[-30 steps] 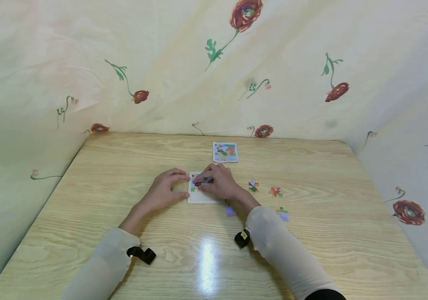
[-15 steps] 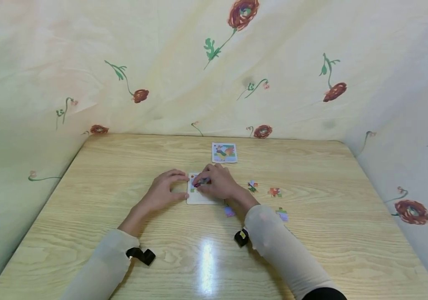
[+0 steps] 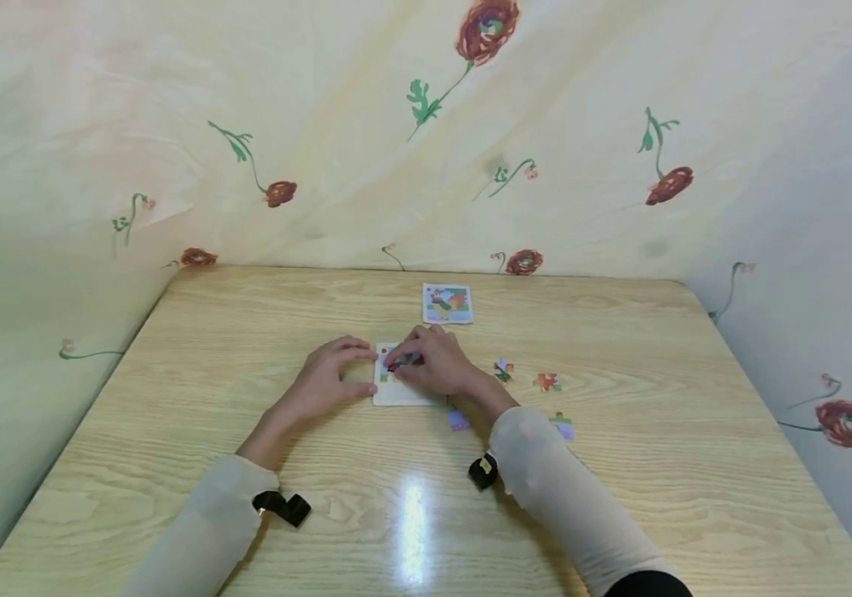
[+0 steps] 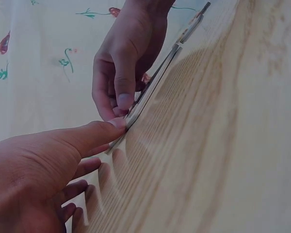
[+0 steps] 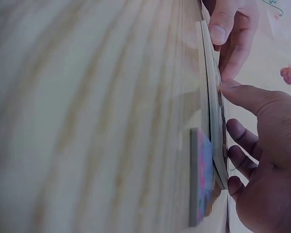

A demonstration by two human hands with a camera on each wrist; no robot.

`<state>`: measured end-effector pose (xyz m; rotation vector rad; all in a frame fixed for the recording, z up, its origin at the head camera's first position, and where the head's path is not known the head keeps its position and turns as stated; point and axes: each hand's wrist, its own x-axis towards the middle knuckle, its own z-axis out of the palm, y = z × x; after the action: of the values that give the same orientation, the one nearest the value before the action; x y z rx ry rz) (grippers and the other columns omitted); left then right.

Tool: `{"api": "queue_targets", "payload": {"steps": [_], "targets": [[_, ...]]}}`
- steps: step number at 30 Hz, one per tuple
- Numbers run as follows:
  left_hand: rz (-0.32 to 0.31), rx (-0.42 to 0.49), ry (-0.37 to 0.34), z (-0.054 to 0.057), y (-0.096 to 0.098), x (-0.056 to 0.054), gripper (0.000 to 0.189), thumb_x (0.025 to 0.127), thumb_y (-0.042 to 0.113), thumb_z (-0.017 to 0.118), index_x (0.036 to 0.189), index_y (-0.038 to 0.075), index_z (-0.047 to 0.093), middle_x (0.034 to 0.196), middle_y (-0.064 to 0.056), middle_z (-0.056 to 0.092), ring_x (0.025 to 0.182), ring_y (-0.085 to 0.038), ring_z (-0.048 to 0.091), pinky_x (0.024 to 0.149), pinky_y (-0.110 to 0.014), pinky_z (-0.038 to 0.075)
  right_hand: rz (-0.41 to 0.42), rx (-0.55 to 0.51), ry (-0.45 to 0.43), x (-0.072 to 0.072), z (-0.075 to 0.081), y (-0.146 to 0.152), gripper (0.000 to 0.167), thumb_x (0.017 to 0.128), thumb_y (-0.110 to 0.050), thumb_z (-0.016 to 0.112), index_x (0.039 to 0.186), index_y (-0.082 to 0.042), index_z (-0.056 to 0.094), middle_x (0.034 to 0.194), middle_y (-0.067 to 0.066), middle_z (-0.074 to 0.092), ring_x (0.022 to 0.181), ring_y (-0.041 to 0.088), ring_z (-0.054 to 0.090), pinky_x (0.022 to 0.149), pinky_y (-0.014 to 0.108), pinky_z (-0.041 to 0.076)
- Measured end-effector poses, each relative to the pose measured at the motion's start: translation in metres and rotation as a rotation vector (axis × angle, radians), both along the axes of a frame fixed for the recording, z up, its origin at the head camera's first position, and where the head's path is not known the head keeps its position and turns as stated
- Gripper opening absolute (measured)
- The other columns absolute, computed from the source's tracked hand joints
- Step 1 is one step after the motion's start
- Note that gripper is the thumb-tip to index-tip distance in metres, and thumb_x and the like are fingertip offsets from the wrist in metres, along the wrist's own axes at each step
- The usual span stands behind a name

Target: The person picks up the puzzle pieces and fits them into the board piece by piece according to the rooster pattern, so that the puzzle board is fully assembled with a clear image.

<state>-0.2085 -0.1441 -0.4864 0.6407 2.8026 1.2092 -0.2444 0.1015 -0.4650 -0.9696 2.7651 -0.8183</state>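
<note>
In the head view, a small white puzzle board [image 3: 405, 397] lies at the middle of the table, part of its picture filled in. My left hand [image 3: 321, 380] touches the board's left edge, thumb and forefinger spread apart. In the left wrist view, that thumb [image 4: 117, 123] rests against the edge. Bent over the board, my right hand [image 3: 437, 362] holds a dark, colourful puzzle piece [image 3: 394, 364] down on it with thumb and fingers. Most of this piece and the board's right side are hidden by the hand. A purple puzzle piece [image 3: 459, 420] lies beneath the right wrist.
A square picture card [image 3: 447, 304] with a rooster lies behind the board. Loose puzzle pieces lie to the right: a green-and-white one [image 3: 504, 371], a red one [image 3: 548, 381], and a lilac-and-green one [image 3: 563, 427]. A flower-print cloth [image 3: 351, 141] hangs behind the wooden table [image 3: 620, 497].
Both hands stay in place at the board. The right fingers stay on the piece, with hardly any visible shift. The head view sways slightly.
</note>
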Motion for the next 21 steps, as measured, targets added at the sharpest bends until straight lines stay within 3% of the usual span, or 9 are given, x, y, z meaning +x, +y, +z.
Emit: {"api": "queue_targets", "payload": {"steps": [11,15,21], "targets": [[-0.003,-0.009,-0.006,0.003,-0.002,-0.003,0.049,0.087,0.030,0.084,0.132,0.016,0.070,0.148,-0.005,0.058,0.146,-0.035,0.045,0.120,-0.063,0.035,-0.014,-0.133,-0.064,0.007,0.016,0.017,0.020,0.096,-0.020,0.075,0.115,-0.019,0.079,0.119,0.001,0.072,0.114,0.025,0.058,0.100,0.049,0.045],[0.003,-0.004,-0.022,0.004,-0.001,-0.003,0.049,0.087,0.030,0.084,0.132,0.017,0.070,0.148,-0.005,0.058,0.147,-0.035,0.044,0.121,-0.063,0.033,-0.022,-0.182,-0.063,0.010,0.022,0.036,0.019,0.095,-0.013,0.075,0.113,-0.012,0.079,0.116,0.004,0.075,0.116,0.027,0.062,0.099,0.049,0.050],[0.006,-0.001,-0.037,0.004,0.000,-0.003,0.050,0.086,0.030,0.084,0.133,0.017,0.070,0.149,-0.004,0.057,0.148,-0.035,0.042,0.121,-0.064,0.032,-0.113,-0.170,-0.083,0.017,0.028,0.075,0.021,0.098,-0.015,0.069,0.117,-0.012,0.077,0.119,0.006,0.071,0.114,0.028,0.060,0.092,0.045,0.050]]}}
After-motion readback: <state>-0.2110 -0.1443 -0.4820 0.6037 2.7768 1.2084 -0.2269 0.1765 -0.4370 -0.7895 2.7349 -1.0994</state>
